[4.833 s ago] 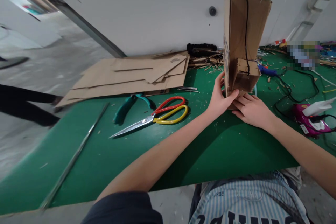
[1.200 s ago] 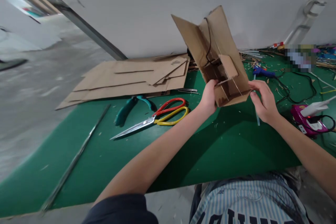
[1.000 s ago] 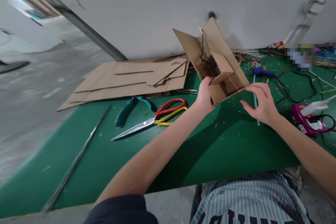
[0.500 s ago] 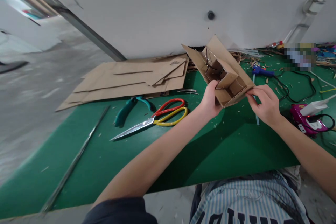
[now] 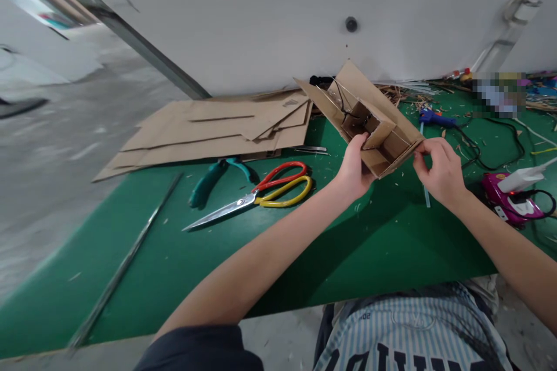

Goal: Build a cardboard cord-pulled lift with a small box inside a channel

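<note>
A small cardboard box with raised flaps is held tilted above the green table, its divided inside facing me. Strands of glue and a dark cord show near its upper end. My left hand grips the near left wall, thumb inside and fingers underneath, partly hidden. Pinched at the right corner of the box are the fingertips of my right hand. Left of the hands lie scissors with one red and one yellow handle, and green-handled pliers.
Flat cardboard sheets are stacked at the back left. Thin rods lie across the left of the green table. On the right are a blue glue gun with its cord and a magenta power strip. A wall stands behind.
The box has tilted slightly, its upper flaps shifting left and its lower end a little right. Both hands keep their hold and have moved slightly right.
</note>
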Demonstrator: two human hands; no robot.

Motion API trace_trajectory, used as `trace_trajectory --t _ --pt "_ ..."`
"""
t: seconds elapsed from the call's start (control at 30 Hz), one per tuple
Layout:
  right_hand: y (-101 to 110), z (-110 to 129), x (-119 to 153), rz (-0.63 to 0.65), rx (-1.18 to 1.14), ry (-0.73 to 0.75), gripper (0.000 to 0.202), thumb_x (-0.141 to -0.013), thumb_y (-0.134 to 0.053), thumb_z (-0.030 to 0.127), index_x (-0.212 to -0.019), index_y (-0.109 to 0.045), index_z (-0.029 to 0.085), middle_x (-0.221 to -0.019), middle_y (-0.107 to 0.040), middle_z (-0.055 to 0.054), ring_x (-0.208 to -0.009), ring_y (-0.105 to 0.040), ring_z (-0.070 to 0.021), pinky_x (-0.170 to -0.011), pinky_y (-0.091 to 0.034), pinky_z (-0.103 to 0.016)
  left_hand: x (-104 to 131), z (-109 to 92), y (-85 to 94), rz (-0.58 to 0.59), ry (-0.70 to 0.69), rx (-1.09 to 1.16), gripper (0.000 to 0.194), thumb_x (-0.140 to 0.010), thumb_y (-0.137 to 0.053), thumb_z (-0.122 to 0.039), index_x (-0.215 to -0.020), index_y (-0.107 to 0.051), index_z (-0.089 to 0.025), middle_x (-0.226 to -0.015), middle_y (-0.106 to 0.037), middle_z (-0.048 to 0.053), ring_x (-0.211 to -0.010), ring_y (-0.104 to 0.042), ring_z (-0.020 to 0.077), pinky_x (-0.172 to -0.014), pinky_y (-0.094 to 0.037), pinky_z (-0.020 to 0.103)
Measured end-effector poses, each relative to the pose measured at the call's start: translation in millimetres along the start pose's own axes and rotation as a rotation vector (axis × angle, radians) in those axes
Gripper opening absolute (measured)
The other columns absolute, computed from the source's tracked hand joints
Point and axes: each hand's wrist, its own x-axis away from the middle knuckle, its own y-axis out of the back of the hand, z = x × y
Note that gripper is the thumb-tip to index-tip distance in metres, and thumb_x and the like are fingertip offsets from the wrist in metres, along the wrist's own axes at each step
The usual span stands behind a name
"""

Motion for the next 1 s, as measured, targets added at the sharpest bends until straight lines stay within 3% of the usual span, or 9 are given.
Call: trace_trajectory --t 0.17,0.57,0.73,1.0 --pt "-2.3 -2.4 2.5 0.021 0.006 -0.019 0.014 -0.091 -0.051 0.010 -0.094 -0.049 0.023 -0.087 -0.063 -0.006 -0.084 -0.064 -0.0207 -0.068 -0.054 -0.033 0.3 3.6 -0.5 -0.009 -0.012 0.029 0.037 -0.088 -0.052 -0.043 -0.114 -0.065 -0.021 -0.118 -0.071 0.009 -0.110 -0.067 0.0294 -0.093 -0.058 0.047" --pt "-3.5 -2.5 3.1 -0.005 -0.125 -0.044 0.016 -0.089 -0.052 0.009 -0.094 -0.049 0.024 -0.098 -0.065 -0.009 -0.096 -0.067 -0.0230 -0.076 -0.057 -0.038 -4.9 -1.0 0.6 -0.042 -0.037 0.123 0.033 -0.087 -0.050 -0.036 -0.108 -0.067 -0.017 -0.106 -0.074 0.009 -0.106 -0.069 0.0280 -0.093 -0.059 0.046" --pt "-3.3 -3.3 2.9 0.022 -0.131 -0.045 0.021 -0.089 -0.061 0.016 -0.108 -0.055 0.022 -0.106 -0.067 -0.011 -0.094 -0.068 -0.0222 -0.071 -0.059 -0.035 -3.9 1.7 3.5 -0.037 0.001 0.066 0.036 -0.088 -0.045 -0.036 -0.106 -0.068 -0.014 -0.108 -0.074 0.013 -0.105 -0.069 0.0311 -0.091 -0.059 0.051" --pt "-0.1 -4.2 -1.1 -0.013 -0.055 -0.004 0.013 -0.093 -0.056 0.011 -0.095 -0.060 0.023 -0.090 -0.070 -0.005 -0.086 -0.066 -0.0200 -0.075 -0.056 -0.035 -3.0 7.0 5.4 0.042 0.055 0.044 0.037 -0.087 -0.046 -0.035 -0.110 -0.068 -0.016 -0.115 -0.073 0.013 -0.110 -0.068 0.0320 -0.093 -0.059 0.053"
